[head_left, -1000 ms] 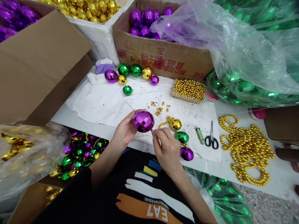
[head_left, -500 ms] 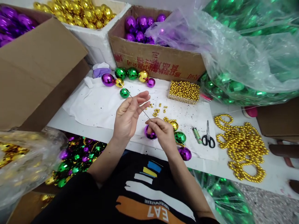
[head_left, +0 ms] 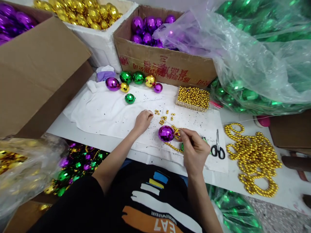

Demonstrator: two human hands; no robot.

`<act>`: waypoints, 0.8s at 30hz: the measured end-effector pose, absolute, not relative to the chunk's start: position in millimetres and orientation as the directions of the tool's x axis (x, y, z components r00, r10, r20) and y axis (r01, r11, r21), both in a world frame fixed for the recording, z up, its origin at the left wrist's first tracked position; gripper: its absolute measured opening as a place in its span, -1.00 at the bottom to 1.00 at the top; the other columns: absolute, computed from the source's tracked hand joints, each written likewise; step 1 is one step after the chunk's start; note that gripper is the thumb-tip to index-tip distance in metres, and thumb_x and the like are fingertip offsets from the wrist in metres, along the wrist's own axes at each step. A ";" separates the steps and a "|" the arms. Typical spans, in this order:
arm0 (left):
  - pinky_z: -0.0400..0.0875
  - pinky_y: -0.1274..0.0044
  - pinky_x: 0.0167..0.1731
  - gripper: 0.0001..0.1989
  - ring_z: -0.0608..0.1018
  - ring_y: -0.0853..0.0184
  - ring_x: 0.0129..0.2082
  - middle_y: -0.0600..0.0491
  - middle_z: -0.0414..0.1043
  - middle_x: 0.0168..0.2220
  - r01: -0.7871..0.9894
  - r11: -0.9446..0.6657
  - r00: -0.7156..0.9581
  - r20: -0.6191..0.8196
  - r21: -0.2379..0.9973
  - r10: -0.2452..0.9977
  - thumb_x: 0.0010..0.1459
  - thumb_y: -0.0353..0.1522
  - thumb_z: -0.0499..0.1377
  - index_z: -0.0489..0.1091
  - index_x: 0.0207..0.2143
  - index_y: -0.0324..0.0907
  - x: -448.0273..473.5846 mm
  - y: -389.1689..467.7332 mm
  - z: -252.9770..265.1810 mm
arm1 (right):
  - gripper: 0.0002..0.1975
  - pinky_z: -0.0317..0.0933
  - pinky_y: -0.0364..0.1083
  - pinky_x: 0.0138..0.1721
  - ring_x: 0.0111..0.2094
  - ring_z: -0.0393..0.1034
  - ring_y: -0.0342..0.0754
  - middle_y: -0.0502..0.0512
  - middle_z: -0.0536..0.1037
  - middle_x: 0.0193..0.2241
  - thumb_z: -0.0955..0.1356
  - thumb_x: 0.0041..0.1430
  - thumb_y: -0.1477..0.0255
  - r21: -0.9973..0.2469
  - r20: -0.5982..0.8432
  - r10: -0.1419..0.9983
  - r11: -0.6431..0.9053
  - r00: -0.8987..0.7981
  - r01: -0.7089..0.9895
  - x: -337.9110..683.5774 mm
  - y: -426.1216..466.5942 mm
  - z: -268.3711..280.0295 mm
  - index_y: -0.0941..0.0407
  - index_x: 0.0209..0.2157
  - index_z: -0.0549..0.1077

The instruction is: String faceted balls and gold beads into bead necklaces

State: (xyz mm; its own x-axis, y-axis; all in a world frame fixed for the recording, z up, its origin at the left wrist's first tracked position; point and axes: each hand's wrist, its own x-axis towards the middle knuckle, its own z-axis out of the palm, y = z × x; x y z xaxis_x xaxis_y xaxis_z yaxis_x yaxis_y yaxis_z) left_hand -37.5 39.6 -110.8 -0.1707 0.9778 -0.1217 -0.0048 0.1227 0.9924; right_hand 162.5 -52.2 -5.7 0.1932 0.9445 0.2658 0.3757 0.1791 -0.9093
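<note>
My left hand (head_left: 143, 121) is closed in a pinch at the left edge of several loose small gold beads (head_left: 163, 119), with a gold bead at its fingertips. My right hand (head_left: 196, 149) pinches a thin needle, its slim line pointing left over the beads. Just left of those fingers is a shiny faceted purple ball (head_left: 166, 133), with a gold ball (head_left: 177, 133) beside it. A string of gold beads (head_left: 173, 147) runs below them. Green faceted balls show partly behind my right hand.
Black-handled scissors (head_left: 218, 150) lie right of my right hand. Behind stands a tray of gold beads (head_left: 193, 97). Faceted balls (head_left: 138, 77) lie at the back by a cardboard box (head_left: 162, 61). Gold bead strands (head_left: 257, 158) are piled at right, and a white cloth (head_left: 97, 113) covers the table.
My left hand has let go of the needle and moved down to the loose beads. My right hand has moved right and down with the needle, and the purple ball has shifted right.
</note>
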 end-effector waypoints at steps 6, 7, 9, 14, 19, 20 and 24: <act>0.36 0.65 -0.42 -0.92 0.49 0.45 -0.43 0.02 0.50 -0.37 -0.544 0.284 -0.034 -0.359 0.789 0.933 0.09 -0.46 0.30 0.48 -0.32 -0.25 -51.4 17.6 -94.6 | -0.86 0.32 -0.10 -0.29 -0.36 0.46 -0.10 0.03 0.59 -0.41 0.41 0.22 0.37 -0.949 0.157 0.980 0.116 0.123 0.292 168.9 -49.1 -21.0 0.10 -0.31 0.63; 0.40 0.66 -0.39 -0.91 0.52 0.46 -0.41 0.01 0.50 -0.35 -0.640 0.311 0.019 -0.391 0.703 0.920 0.11 -0.47 0.28 0.49 -0.28 -0.26 -53.2 13.6 -92.1 | -0.85 0.32 -0.10 -0.28 -0.36 0.46 -0.10 0.03 0.58 -0.41 0.41 0.22 0.35 -0.960 0.121 0.984 0.083 0.129 0.267 168.9 -50.4 -24.7 0.11 -0.33 0.62; 0.45 0.67 -0.35 -0.89 0.55 0.47 -0.39 0.01 0.51 -0.35 -0.738 0.336 0.075 -0.423 0.585 0.903 0.15 -0.52 0.24 0.49 -0.23 -0.28 -55.2 6.8 -88.3 | -0.81 0.31 -0.08 -0.28 -0.36 0.46 -0.08 0.04 0.57 -0.43 0.41 0.21 0.31 -0.973 0.053 0.987 0.016 0.155 0.231 168.6 -54.3 -32.1 0.12 -0.36 0.60; 0.49 0.69 -0.38 -0.90 0.57 0.48 -0.41 0.02 0.50 -0.37 -0.793 0.332 0.083 -0.450 0.511 0.889 0.19 -0.55 0.19 0.48 -0.24 -0.29 -53.1 -0.3 -84.6 | -0.74 0.27 -0.09 -0.33 -0.41 0.41 -0.08 0.03 0.54 -0.48 0.41 0.19 0.23 -0.970 0.008 0.977 -0.045 0.214 0.241 169.3 -62.6 -40.1 0.14 -0.39 0.58; 0.49 0.71 -0.39 -0.90 0.56 0.50 -0.42 0.03 0.51 -0.37 -0.811 0.319 0.057 -0.476 0.491 0.878 0.16 -0.57 0.22 0.45 -0.28 -0.26 -51.1 -1.6 -82.7 | -0.74 0.27 -0.09 -0.34 -0.40 0.41 -0.08 0.03 0.52 -0.49 0.41 0.19 0.22 -0.969 0.018 0.977 -0.036 0.215 0.245 168.9 -64.5 -36.4 0.13 -0.39 0.58; 0.49 0.71 -0.39 -0.90 0.56 0.50 -0.42 0.04 0.51 -0.37 -0.813 0.315 0.052 -0.478 0.490 0.877 0.15 -0.58 0.22 0.45 -0.29 -0.26 -51.0 -1.8 -82.4 | -0.74 0.27 -0.09 -0.34 -0.40 0.41 -0.08 0.03 0.52 -0.49 0.41 0.19 0.22 -0.970 0.018 0.976 -0.035 0.217 0.242 168.7 -64.8 -36.1 0.13 -0.39 0.58; 0.49 0.72 -0.41 -0.88 0.57 0.50 -0.43 0.06 0.50 -0.40 -0.821 0.304 0.031 -0.493 0.484 0.869 0.16 -0.60 0.19 0.44 -0.31 -0.26 -50.7 -2.6 -81.8 | -0.75 0.25 -0.11 -0.35 -0.42 0.39 -0.10 0.02 0.51 -0.49 0.42 0.19 0.23 -0.971 0.032 0.973 -0.024 0.230 0.239 168.2 -65.3 -36.5 0.13 -0.40 0.57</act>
